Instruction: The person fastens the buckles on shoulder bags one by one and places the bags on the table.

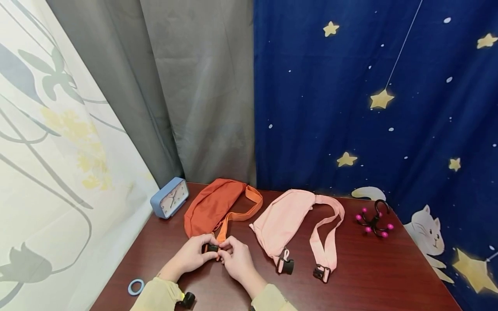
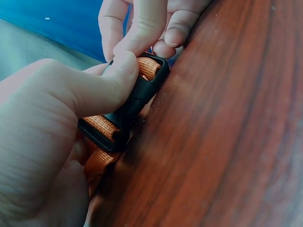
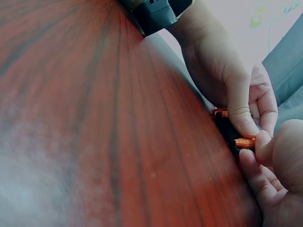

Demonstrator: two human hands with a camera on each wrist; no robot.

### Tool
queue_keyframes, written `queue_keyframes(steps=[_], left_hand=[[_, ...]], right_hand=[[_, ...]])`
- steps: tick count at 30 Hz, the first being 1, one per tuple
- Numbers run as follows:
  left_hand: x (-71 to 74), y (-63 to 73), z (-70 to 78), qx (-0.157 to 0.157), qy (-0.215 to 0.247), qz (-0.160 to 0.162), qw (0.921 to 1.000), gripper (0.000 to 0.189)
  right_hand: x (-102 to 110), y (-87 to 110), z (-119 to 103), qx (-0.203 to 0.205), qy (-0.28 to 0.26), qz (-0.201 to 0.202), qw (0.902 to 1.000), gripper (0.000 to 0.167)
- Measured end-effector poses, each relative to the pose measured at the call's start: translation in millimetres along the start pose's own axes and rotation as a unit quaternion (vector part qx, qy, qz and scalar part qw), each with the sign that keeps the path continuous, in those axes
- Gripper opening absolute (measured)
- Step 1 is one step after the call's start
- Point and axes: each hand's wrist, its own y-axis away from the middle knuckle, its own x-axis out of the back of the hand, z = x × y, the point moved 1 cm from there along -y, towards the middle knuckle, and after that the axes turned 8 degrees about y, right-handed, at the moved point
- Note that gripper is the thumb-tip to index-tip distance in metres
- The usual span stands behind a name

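Note:
My left hand (image 1: 190,255) grips a black buckle (image 2: 137,97), its thumb lying across the top. Orange webbing (image 2: 101,126) is threaded through both ends of the buckle, and its two halves look joined. At the buckle's far end, my right hand (image 1: 239,259) pinches the orange strap (image 3: 244,143) between thumb and fingers; the fingers partly hide the exact grip. The strap belongs to a rust-orange waist bag (image 1: 214,203), which lies on the table just beyond both hands.
Right of the hands lies a pink waist bag (image 1: 285,216) with its black buckle (image 1: 285,265) unfastened. A blue clock (image 1: 169,198) stands at the back left, a blue ring (image 1: 135,287) at the front left. A black hook rack with pink tips (image 1: 374,221) lies far right.

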Motion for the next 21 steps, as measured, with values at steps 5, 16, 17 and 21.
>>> queue_keyframes(steps=[5, 16, 17, 21], left_hand=[[-0.2, 1.6, 2.6, -0.010, -0.003, 0.004, 0.9999, 0.018], [-2.2, 0.4, 4.5, -0.049, -0.014, 0.021, 0.9985, 0.020], [-2.2, 0.1, 4.7, -0.053, -0.017, 0.026, 0.9981, 0.020], [-2.4, -0.9, 8.0, -0.068, -0.030, 0.053, 0.9958, 0.021]], right_hand=[[0.0, 1.7, -0.4, 0.008, 0.008, 0.005, 0.9999, 0.011], [5.2, 4.2, -1.8, -0.002, -0.013, 0.015, 0.9998, 0.011], [6.3, 4.6, -2.2, -0.004, -0.014, 0.017, 0.9997, 0.012], [11.9, 6.4, -3.0, -0.003, -0.001, 0.018, 0.9998, 0.013]])
